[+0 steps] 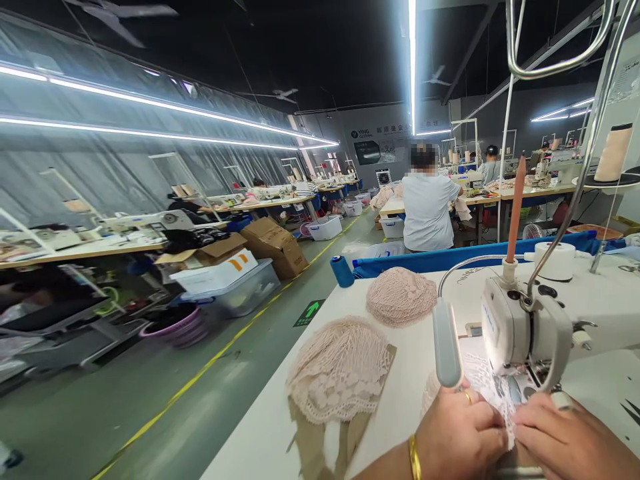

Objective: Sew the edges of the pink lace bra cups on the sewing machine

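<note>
My left hand point(460, 427), with a ring and a gold bangle, is closed on a piece of pale pink lace point(483, 377) in front of the sewing machine point(507, 327). Opposite it, my right hand point(565, 427) pinches the near edge of the same lace just below the presser foot. The needle area is partly hidden. A slim lamp point(447, 343) hangs over the lace beside the machine head. To the left on the white table point(255, 437) lie two beige lace bra cups point(340, 373), the nearer one with loose tan fabric under it.
A blue thread cone point(343, 271) stands at the table's far left corner. Small black scissors point(631, 410) lie at the right edge. Metal thread-stand rods point(585, 153) rise above the machine. Past a blue cloth trough point(480, 252), a person in white point(429, 210) works.
</note>
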The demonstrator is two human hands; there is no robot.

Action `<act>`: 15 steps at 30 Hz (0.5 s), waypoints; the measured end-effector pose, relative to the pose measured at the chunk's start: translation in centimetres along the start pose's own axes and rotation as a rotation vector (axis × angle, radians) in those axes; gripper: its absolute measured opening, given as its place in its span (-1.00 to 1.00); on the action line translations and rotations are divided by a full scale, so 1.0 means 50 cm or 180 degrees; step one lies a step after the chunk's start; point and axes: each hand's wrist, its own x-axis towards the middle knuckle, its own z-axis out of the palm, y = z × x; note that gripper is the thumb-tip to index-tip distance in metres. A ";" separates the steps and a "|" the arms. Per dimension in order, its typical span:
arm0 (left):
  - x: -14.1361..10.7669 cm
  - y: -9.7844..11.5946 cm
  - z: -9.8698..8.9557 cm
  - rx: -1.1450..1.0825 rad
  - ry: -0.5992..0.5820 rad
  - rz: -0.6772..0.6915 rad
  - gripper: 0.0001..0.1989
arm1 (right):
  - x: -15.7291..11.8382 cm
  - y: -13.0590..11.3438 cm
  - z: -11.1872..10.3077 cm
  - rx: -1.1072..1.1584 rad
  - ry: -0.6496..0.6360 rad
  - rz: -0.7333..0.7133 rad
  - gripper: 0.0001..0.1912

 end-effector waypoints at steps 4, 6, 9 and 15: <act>0.003 0.001 -0.003 0.0000 0.0043 -0.0031 -0.89 | 0.000 0.002 -0.001 -0.0101 0.0101 -0.0060 -0.71; 0.006 0.001 -0.005 0.0010 0.0064 -0.0013 -0.89 | 0.002 0.002 -0.003 -0.0183 0.0223 -0.0101 -0.66; 0.012 0.001 -0.009 0.0022 0.0101 -0.0058 -0.84 | 0.007 0.001 -0.003 -0.0293 0.0381 -0.0065 -0.60; 0.027 0.003 -0.027 -0.0065 0.0014 -0.0228 -0.80 | 0.012 0.001 0.007 -0.0389 0.0481 0.0121 -0.53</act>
